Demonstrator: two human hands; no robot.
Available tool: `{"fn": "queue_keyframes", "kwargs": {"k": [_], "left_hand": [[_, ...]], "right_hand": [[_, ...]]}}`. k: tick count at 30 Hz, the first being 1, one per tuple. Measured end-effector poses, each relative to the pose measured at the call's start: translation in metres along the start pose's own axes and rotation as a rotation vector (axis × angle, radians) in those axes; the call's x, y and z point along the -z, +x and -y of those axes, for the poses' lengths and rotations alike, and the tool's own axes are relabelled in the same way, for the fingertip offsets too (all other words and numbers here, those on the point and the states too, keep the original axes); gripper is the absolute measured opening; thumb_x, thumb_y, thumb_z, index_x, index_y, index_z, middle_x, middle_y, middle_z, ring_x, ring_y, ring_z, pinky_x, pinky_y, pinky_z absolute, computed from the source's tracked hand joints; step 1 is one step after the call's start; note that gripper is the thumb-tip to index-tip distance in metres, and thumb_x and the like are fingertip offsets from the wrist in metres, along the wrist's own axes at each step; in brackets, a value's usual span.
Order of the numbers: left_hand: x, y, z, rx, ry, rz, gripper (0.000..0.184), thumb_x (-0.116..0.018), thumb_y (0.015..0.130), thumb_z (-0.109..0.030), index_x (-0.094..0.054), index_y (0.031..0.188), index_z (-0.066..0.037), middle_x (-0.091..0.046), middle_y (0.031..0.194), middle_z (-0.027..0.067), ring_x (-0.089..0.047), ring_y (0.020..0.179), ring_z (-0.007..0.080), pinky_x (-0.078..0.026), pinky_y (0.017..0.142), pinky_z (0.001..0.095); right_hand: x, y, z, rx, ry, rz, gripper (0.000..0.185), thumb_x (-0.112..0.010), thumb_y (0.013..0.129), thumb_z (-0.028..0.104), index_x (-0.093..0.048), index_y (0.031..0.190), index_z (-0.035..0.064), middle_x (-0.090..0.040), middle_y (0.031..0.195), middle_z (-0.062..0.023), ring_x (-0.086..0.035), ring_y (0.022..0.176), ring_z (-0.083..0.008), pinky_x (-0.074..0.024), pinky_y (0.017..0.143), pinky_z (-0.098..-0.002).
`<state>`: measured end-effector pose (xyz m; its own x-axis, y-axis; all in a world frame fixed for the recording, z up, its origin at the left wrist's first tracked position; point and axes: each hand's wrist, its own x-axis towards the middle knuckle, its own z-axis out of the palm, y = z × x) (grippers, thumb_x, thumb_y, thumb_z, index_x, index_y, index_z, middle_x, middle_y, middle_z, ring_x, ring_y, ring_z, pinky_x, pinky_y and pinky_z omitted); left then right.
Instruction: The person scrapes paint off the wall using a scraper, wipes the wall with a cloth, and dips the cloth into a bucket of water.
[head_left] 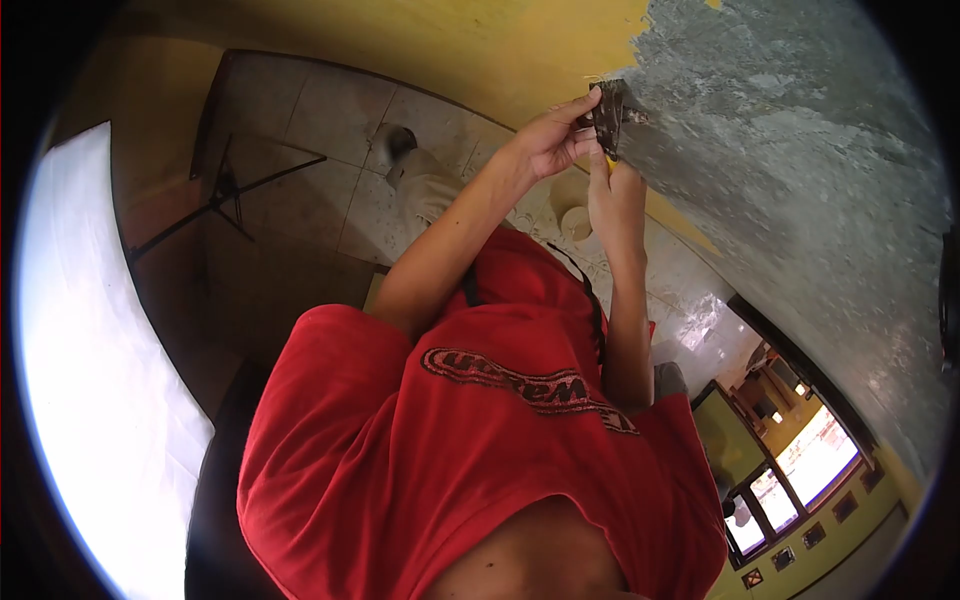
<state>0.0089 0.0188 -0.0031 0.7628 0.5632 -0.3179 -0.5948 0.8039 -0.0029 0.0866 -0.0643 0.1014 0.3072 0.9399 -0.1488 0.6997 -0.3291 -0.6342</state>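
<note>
A scraper (608, 118) with a wide dark, smeared blade and a bit of yellow at its handle is held up against the wall. My right hand (618, 200) is closed around its handle from below. On the blade's left side, my left hand (555, 140) grips it, thumb near the top corner and fingers lower down. Behind the blade the wall changes from yellow paint (560, 45) to a rough grey bare patch (770, 130) with a ragged border. The blade's far edge, where it meets the wall, cannot be made out clearly.
Pale crumbs lie on the floor tiles (320, 110) below. A light round container (576, 222) stands near my feet. To the left is a thin black metal stand (225, 195), beside a bright white panel (100, 350). A window (790, 480) shows at lower right.
</note>
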Motion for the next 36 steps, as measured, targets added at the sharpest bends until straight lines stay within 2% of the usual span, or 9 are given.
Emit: {"fn": "queue_keyframes", "kwargs": {"k": [10,12,18,21,24,27,29,31,36], "left_hand": [[-0.013,0.014,0.03,-0.007,-0.314,0.04,0.032,-0.055,0.097,-0.028,-0.057,0.11,0.002,-0.067,0.1,0.016,-0.07,0.081,0.023,-0.063,0.068,0.03],[-0.008,0.023,0.037,-0.066,-0.393,0.243,0.033,-0.053,0.098,-0.029,-0.057,0.111,0.001,-0.066,0.104,0.017,-0.07,0.085,0.0237,-0.063,0.07,0.0317],[0.01,0.014,0.017,-0.052,-0.188,0.175,0.033,-0.056,0.097,-0.028,-0.058,0.112,0.001,-0.066,0.105,0.0175,-0.07,0.088,0.0236,-0.063,0.072,0.0319],[-0.005,-0.004,-0.007,-0.016,-0.038,0.024,0.033,-0.058,0.096,-0.027,-0.058,0.112,0.002,-0.066,0.106,0.0176,-0.069,0.091,0.0237,-0.062,0.077,0.0335],[-0.005,0.001,0.001,-0.026,-0.107,0.04,0.032,-0.059,0.095,-0.026,-0.058,0.111,0.002,-0.066,0.107,0.0173,-0.069,0.09,0.0232,-0.062,0.079,0.0339],[0.005,0.019,0.017,-0.071,-0.251,0.138,0.032,-0.057,0.096,-0.027,-0.058,0.11,0.002,-0.066,0.106,0.0164,-0.069,0.087,0.0222,-0.062,0.077,0.0327],[0.004,0.028,0.029,-0.078,-0.348,0.233,0.033,-0.056,0.097,-0.028,-0.058,0.11,0.002,-0.066,0.105,0.016,-0.069,0.086,0.0217,-0.062,0.077,0.0322],[-0.005,0.024,0.031,-0.106,-0.452,0.247,0.034,-0.052,0.098,-0.03,-0.057,0.111,0.002,-0.066,0.105,0.0158,-0.069,0.084,0.0205,-0.062,0.076,0.03],[-0.027,-0.003,0.026,-0.188,-0.195,0.104,0.036,-0.049,0.1,-0.031,-0.056,0.113,0.002,-0.066,0.106,0.016,-0.069,0.087,0.0202,-0.062,0.073,0.0274]], "right_hand": [[0.035,0.009,0.015,-0.079,-0.266,0.054,0.046,-0.051,0.096,0.036,-0.062,0.094,-0.0081,-0.062,0.089,-0.0322,-0.059,0.089,-0.0486,-0.0447,0.076,-0.0522],[0.041,0.016,0.014,-0.129,-0.316,0.139,0.045,-0.051,0.096,0.036,-0.062,0.094,-0.0082,-0.062,0.089,-0.0324,-0.059,0.089,-0.0487,-0.0447,0.076,-0.0523],[0.026,0.012,0.005,-0.053,-0.201,0.154,0.039,-0.054,0.095,0.03,-0.061,0.095,-0.0075,-0.063,0.09,-0.0308,-0.059,0.089,-0.0476,-0.0453,0.076,-0.0499],[0.0,0.006,-0.012,-0.101,0.054,0.074,0.046,-0.052,0.096,0.032,-0.058,0.078,-0.0098,-0.056,0.067,-0.0293,-0.056,0.065,-0.0451,-0.0439,0.063,-0.0477],[0.0,0.005,-0.01,-0.252,0.121,0.141,0.038,-0.054,0.095,0.03,-0.062,0.102,-0.0057,-0.062,0.092,-0.0307,-0.058,0.091,-0.0479,-0.0455,0.077,-0.049],[0.018,0.016,0.0,-0.077,-0.111,0.084,0.039,-0.054,0.095,0.033,-0.062,0.102,-0.0047,-0.062,0.092,-0.0308,-0.058,0.093,-0.0479,-0.0454,0.078,-0.0495],[0.031,0.022,0.001,0.053,-0.267,0.051,0.046,-0.054,0.095,0.035,-0.06,0.088,-0.0104,-0.058,0.074,-0.0316,-0.059,0.076,-0.0486,-0.0446,0.066,-0.0481],[0.035,0.016,0.011,-0.056,-0.333,0.162,0.044,-0.053,0.095,0.035,-0.06,0.093,-0.0086,-0.059,0.08,-0.0314,-0.058,0.087,-0.0491,-0.0451,0.069,-0.0478],[0.031,0.006,0.004,0.179,-0.145,-0.008,0.04,-0.053,0.095,0.034,-0.062,0.1,-0.0043,-0.062,0.093,-0.0302,-0.057,0.094,-0.0481,-0.0448,0.077,-0.0511]]}}
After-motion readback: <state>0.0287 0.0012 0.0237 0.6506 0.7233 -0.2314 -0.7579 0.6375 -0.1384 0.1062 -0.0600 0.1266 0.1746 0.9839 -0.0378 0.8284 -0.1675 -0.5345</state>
